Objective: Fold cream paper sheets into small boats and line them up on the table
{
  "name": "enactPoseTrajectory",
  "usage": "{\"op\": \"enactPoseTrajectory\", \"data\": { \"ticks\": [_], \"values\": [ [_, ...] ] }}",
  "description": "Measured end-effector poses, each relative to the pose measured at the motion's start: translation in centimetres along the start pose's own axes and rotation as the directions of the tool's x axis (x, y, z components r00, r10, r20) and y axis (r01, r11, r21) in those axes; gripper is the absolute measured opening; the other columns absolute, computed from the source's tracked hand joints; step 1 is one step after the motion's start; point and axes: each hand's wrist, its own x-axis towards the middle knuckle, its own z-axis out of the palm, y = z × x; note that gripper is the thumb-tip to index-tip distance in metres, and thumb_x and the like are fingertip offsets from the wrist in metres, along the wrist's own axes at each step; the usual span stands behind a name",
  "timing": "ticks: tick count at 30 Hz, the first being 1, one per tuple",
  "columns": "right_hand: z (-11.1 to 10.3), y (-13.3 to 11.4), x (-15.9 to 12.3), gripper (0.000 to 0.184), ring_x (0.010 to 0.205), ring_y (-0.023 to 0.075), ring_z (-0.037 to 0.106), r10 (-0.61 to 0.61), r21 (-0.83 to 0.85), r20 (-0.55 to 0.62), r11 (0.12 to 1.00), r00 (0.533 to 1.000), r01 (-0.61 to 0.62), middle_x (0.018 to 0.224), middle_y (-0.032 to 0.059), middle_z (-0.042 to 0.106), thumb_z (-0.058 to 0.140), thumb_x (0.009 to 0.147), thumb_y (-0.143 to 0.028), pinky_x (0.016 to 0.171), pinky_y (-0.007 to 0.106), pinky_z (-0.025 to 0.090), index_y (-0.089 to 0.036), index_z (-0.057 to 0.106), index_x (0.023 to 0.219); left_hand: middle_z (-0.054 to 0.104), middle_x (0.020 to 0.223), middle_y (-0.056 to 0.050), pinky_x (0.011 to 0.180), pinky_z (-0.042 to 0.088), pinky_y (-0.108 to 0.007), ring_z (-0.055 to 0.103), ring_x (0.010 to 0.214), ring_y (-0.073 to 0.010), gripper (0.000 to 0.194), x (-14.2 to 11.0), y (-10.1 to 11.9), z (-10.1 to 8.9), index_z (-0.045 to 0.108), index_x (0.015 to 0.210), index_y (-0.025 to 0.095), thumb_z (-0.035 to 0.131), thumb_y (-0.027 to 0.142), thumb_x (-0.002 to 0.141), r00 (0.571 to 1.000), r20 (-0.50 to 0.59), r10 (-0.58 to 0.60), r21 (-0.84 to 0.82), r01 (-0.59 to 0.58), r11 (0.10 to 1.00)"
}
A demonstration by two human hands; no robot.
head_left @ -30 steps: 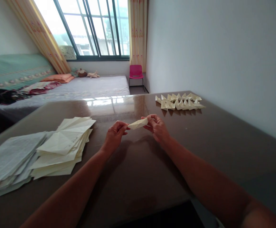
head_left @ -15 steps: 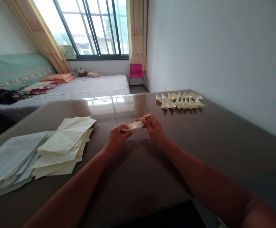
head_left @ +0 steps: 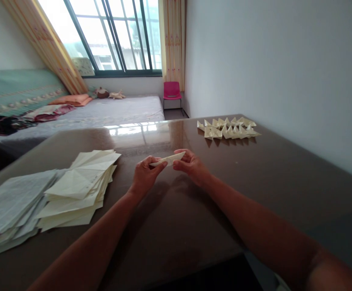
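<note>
A narrow folded piece of cream paper (head_left: pixel 169 159) is held just above the dark brown table (head_left: pixel 285 178) at its middle. My left hand (head_left: pixel 142 177) pinches the paper's left end, fingers closed. My right hand (head_left: pixel 189 166) grips the right part, fingers curled over it. A cluster of several small folded paper shapes (head_left: pixel 228 129) lies at the table's far right, well beyond my right hand. A fanned pile of cream sheets (head_left: pixel 80 184) lies to the left of my left hand.
A stack of grey-white sheets (head_left: pixel 8 206) lies at the table's left edge. Beyond the table are a bed (head_left: pixel 103 113), a pink chair (head_left: pixel 171 91), curtains and a window. A white wall runs along the right.
My two hands have drawn closer together and sunk toward the table, and the folded paper now lies flatter and narrower between them. The view has shifted slightly.
</note>
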Motion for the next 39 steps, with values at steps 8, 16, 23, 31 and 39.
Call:
{"op": "enactPoseTrajectory", "data": {
  "ticks": [8,16,23,31,39],
  "values": [
    [0.1,0.4,0.0,0.028,0.056,0.01,0.052,-0.04,-0.175,-0.037,0.984,0.999,0.033,0.06,-0.0018,0.062,0.083,0.055,-0.034,0.056,0.025,0.043,-0.016,0.066,0.069,0.072,0.081,-0.001,0.059,0.046,-0.021,0.06,0.065,-0.0118,0.027,-0.2,0.0,0.5,0.063,0.074,0.015,0.072,0.04,0.068,0.995,0.096,0.027,-0.015,-0.026,1.0],
    [-1.4,-0.5,0.6,0.035,0.058,0.0108,0.055,0.119,-0.271,-0.015,0.955,0.993,-0.119,0.062,-0.0006,0.062,0.078,0.059,-0.046,0.058,0.024,0.044,-0.015,0.068,0.074,0.067,0.066,0.001,0.054,0.041,-0.022,0.057,0.058,-0.012,0.025,0.5,-0.5,0.4,0.064,0.073,0.016,0.069,0.039,0.068,0.996,0.085,-0.037,0.077,0.03,0.997],
    [-3.5,-0.5,1.1,0.03,0.049,0.0069,0.042,0.028,-0.562,-0.005,0.827,1.0,-0.026,0.051,-0.0046,0.051,0.07,0.068,-0.043,0.05,0.022,0.032,-0.013,0.065,0.066,0.07,0.076,-0.001,0.062,0.045,-0.025,0.062,0.066,-0.0156,0.026,1.0,-2.1,-0.4,0.068,0.084,0.017,0.061,0.039,0.073,0.968,0.25,-0.022,0.222,-0.035,0.974],
    [-5.3,-0.5,1.4,0.027,0.059,0.0108,0.056,0.01,-0.579,-0.059,0.815,0.998,-0.042,0.068,-0.0013,0.064,0.076,0.059,-0.03,0.055,0.022,0.044,-0.016,0.064,0.078,0.072,0.084,-0.004,0.07,0.05,-0.028,0.065,0.076,-0.0192,0.023,1.3,-2.2,-2.1,0.073,0.081,0.02,0.058,0.034,0.072,0.943,0.333,0.012,0.312,-0.123,0.942],
    [-4.1,0.3,1.3,0.017,0.057,0.0111,0.056,-0.042,-0.574,0.007,0.818,0.999,0.038,0.063,-0.0015,0.065,0.072,0.061,-0.027,0.058,0.024,0.045,-0.017,0.068,0.074,0.073,0.081,-0.003,0.069,0.05,-0.028,0.066,0.071,-0.0182,0.023,1.2,-2.9,-0.8,0.073,0.083,0.02,0.058,0.035,0.074,0.956,0.286,0.07,0.292,-0.157,0.943]
  ]
}}
